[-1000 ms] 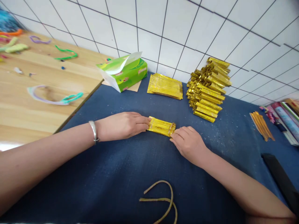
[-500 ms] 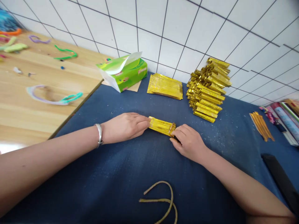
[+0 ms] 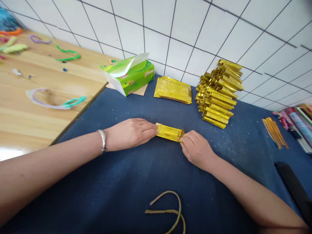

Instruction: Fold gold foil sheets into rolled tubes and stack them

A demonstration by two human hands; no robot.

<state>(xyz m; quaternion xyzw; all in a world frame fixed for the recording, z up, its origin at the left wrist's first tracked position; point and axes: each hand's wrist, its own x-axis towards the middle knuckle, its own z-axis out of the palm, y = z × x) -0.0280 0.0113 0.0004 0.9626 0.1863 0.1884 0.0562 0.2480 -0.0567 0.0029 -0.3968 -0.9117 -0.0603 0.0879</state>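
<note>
A flat gold foil piece (image 3: 169, 132) with lengthwise folds lies on the dark blue cloth, between my two hands. My left hand (image 3: 134, 132), with a silver bangle at the wrist, has its fingers closed on the left end. At the right end, my right hand (image 3: 197, 148) pinches the near corner between thumb and fingers. Behind them lie a stack of flat gold sheets (image 3: 173, 90) and a tall pile of folded gold strips (image 3: 218, 97). Two curved cords (image 3: 179, 208) rest nearer to me.
A green tissue box (image 3: 136, 76) stands at the back left, beside a wooden table (image 3: 48, 123) with coloured pipe cleaners. Orange-gold strips (image 3: 275, 132), books (image 3: 302, 125) and a black object (image 3: 292, 185) are on the right. A tiled wall rises behind.
My right thumb has closed in against the fingers at the foil's right end. My left hand keeps its hold. The view has shifted very slightly.
</note>
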